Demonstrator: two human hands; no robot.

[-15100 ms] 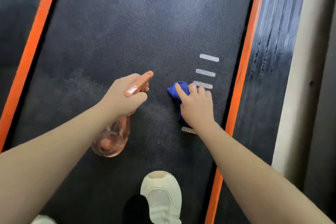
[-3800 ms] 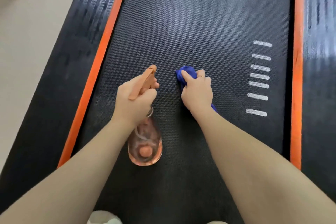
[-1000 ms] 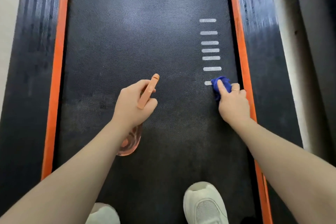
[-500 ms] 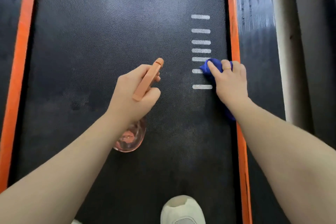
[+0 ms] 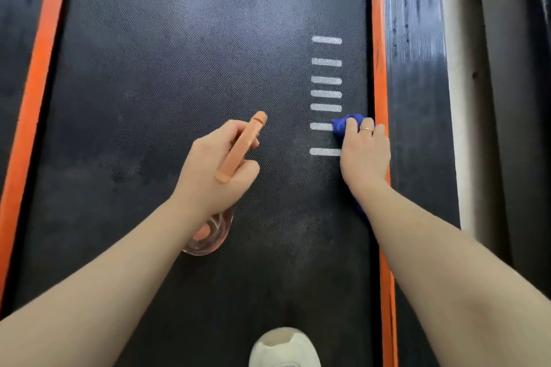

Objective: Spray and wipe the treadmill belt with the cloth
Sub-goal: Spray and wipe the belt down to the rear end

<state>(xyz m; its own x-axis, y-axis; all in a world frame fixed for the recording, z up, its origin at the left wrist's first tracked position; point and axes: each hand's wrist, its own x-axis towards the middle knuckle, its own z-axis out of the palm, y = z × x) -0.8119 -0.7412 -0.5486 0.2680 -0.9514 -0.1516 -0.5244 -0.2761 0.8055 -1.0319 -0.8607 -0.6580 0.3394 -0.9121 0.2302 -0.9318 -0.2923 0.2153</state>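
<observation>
I see my right hand point(image 5: 364, 155) pressing the blue cloth point(image 5: 343, 126) onto the treadmill belt point(image 5: 185, 48), hard against the right orange strip point(image 5: 378, 48) and over two of the white bars point(image 5: 326, 80). Open belt lies ahead and leftward. My left hand point(image 5: 216, 167) grips the spray bottle point(image 5: 210, 232), clear with an orange piece inside, nozzle pointing forward. A white shoe point(image 5: 283, 348) stands below.
</observation>
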